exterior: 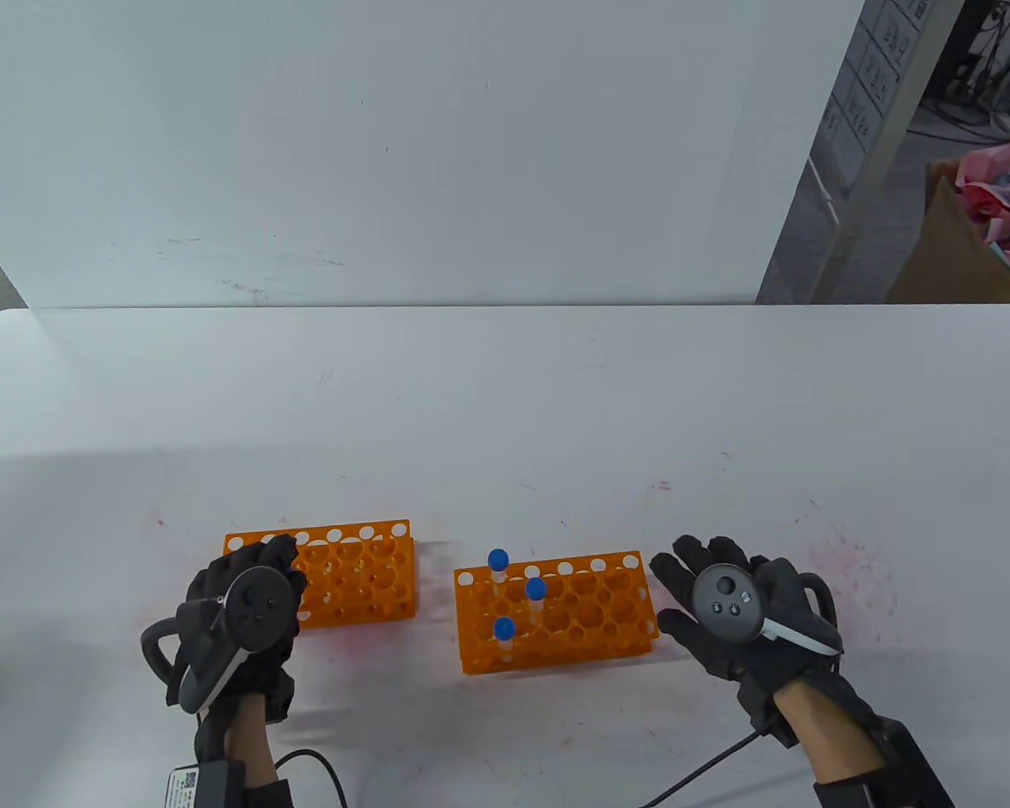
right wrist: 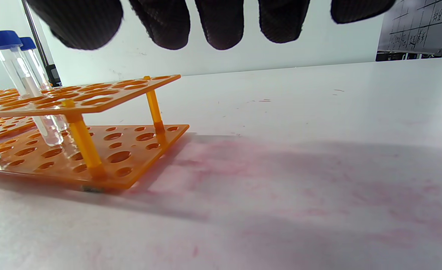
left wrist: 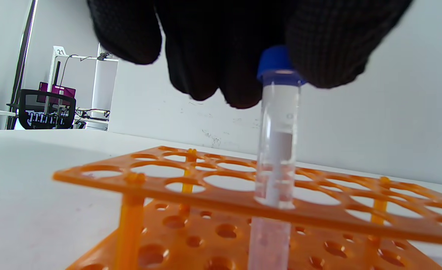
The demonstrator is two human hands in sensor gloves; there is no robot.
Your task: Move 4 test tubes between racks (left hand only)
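white table [exterior: 505, 404] mostly bare, left hand [exterior: 236, 619] pinching capped tube [left wrist: 277, 150] in left rack [exterior: 362, 581], right hand [exterior: 736, 619] spread flat

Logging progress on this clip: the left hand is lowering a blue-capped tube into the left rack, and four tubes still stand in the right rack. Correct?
Not quite. The left hand does hold a blue-capped tube in the left rack, but the table view shows three tubes in the right rack, not four: one, another, and a third.

Black knit gloves on left hand [exterior: 236, 623] & right hand [exterior: 745, 627], grey round trackers, bare wrists, black cables
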